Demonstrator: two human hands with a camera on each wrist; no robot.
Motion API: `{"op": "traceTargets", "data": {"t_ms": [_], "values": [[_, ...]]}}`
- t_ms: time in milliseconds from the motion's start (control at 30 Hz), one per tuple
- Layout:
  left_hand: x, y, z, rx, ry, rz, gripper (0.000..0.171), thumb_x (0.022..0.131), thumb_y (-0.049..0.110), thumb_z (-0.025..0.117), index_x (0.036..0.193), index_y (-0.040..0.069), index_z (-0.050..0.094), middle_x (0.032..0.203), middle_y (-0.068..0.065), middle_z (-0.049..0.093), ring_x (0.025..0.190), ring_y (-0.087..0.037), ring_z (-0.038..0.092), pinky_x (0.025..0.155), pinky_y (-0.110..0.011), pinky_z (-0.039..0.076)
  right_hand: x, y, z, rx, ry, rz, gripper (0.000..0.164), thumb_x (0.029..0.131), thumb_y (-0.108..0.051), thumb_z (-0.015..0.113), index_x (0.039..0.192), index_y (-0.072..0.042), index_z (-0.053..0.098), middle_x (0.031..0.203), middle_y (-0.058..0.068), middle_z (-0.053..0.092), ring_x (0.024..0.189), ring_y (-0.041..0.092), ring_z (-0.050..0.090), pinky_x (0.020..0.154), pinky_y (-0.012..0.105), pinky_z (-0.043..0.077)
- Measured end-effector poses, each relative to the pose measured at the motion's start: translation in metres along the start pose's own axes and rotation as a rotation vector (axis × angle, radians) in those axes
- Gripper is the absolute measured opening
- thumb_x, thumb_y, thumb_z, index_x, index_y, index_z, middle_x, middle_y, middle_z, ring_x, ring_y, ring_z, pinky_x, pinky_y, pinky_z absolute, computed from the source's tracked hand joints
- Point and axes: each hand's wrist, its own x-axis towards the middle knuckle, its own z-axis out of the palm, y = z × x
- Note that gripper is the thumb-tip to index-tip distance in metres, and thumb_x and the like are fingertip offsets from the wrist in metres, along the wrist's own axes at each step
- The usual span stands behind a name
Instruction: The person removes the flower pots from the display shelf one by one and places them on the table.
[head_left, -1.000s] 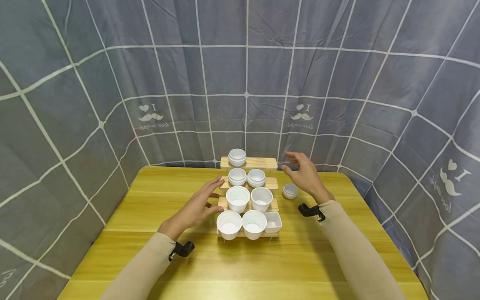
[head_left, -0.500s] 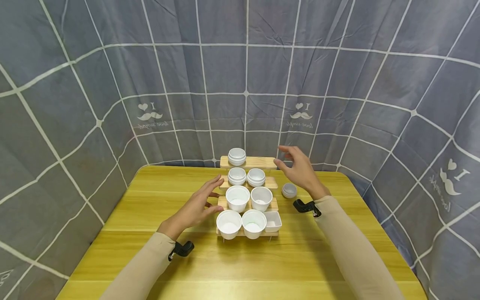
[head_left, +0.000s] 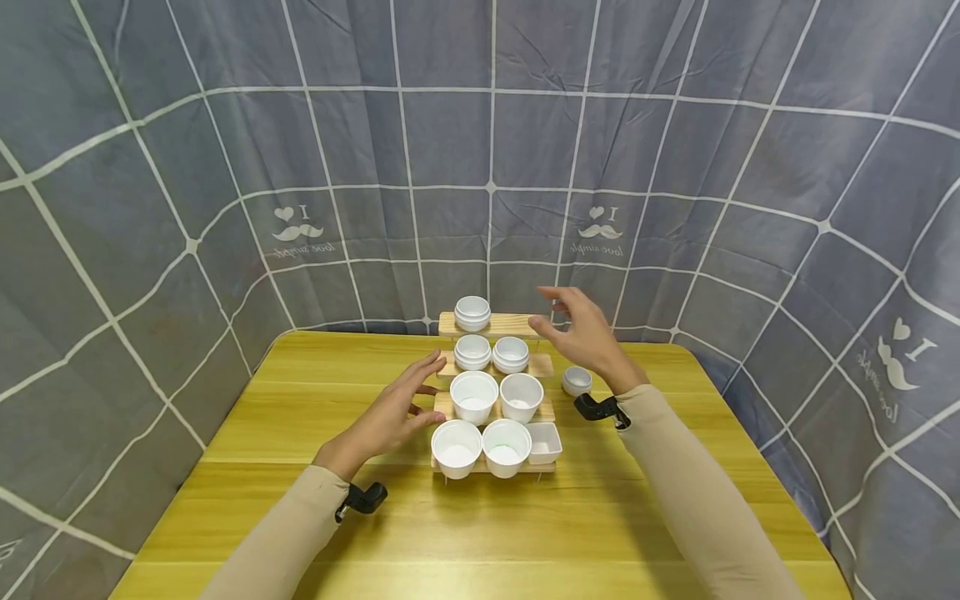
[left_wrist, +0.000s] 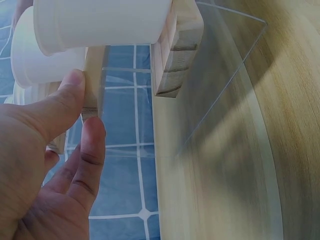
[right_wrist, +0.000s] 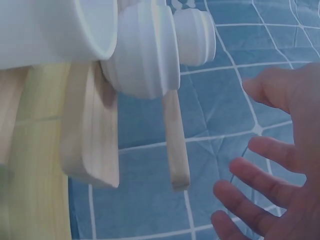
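A stepped wooden display stand [head_left: 542, 365] with clear side panels bears white cups on its four tiers. My left hand [head_left: 392, 407] lies at its left end, fingers spread and relaxed; in the left wrist view the thumb overlaps a board end [left_wrist: 93, 90]. My right hand [head_left: 581, 329], thumb and fingers apart and holding nothing, is beside the top board's right end. One ridged jar [head_left: 472, 313] sits on that board; two like it [head_left: 511, 354] stand below. Larger round cups [head_left: 474, 396] and a square cup [head_left: 545, 442] fill the lower tiers.
A small white ridged jar [head_left: 577, 381] stands on the yellow wood-grain table [head_left: 315, 400], right of the stand and near the right wrist. Behind and around the table hangs a grey checked curtain [head_left: 450, 142].
My right hand has moved left and slightly farther back, toward the top board's right end. My left hand has stayed at the stand, and the cups keep their places.
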Motion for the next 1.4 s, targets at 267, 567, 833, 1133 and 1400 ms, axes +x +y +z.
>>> {"op": "traceTargets", "data": {"t_ms": [267,567,833,1133,1400], "values": [[-0.001,-0.001,0.001,-0.012,0.004,0.0,0.095,0.103,0.005,0.089,0.182,0.006,0.037,0.193,-0.024,0.025,0.138,-0.049,0.075,0.097,-0.038,0.071,0.005,-0.009,0.004,0.018,-0.029,0.0,0.068,0.112,-0.04,0.082,0.171,-0.015,0.058,0.167,0.02,0.062,0.147,0.05,0.063,0.123,0.07,0.053],[-0.001,0.0,0.0,-0.014,-0.001,-0.008,0.095,0.103,0.005,0.089,0.182,0.007,0.036,0.193,-0.023,0.025,0.139,-0.05,0.075,0.097,-0.038,0.071,0.011,-0.017,0.008,0.028,-0.058,0.007,0.069,0.11,-0.043,0.083,0.17,-0.017,0.059,0.171,0.017,0.06,0.147,0.045,0.064,0.12,0.065,0.058],[0.0,0.0,0.0,-0.012,-0.003,-0.01,0.095,0.103,0.005,0.089,0.182,0.006,0.037,0.193,-0.024,0.025,0.139,-0.048,0.075,0.096,-0.037,0.071,0.015,-0.021,0.01,0.043,-0.089,0.017,0.072,0.11,-0.045,0.083,0.172,-0.017,0.057,0.172,0.016,0.059,0.151,0.046,0.064,0.123,0.065,0.057],[0.0,0.001,0.0,-0.008,-0.002,-0.008,0.095,0.103,0.004,0.089,0.182,0.006,0.036,0.193,-0.023,0.025,0.139,-0.048,0.075,0.096,-0.036,0.071,0.02,-0.027,0.012,0.036,-0.101,0.014,0.074,0.109,-0.047,0.084,0.172,-0.018,0.057,0.171,0.015,0.059,0.151,0.048,0.064,0.121,0.063,0.059],[0.0,0.002,0.0,-0.009,-0.007,-0.01,0.095,0.103,0.004,0.089,0.182,0.005,0.036,0.193,-0.024,0.025,0.14,-0.049,0.074,0.096,-0.039,0.071,0.023,-0.032,0.015,0.028,-0.126,0.016,0.075,0.109,-0.045,0.084,0.173,-0.017,0.056,0.173,0.016,0.058,0.151,0.047,0.063,0.121,0.063,0.058]]}}
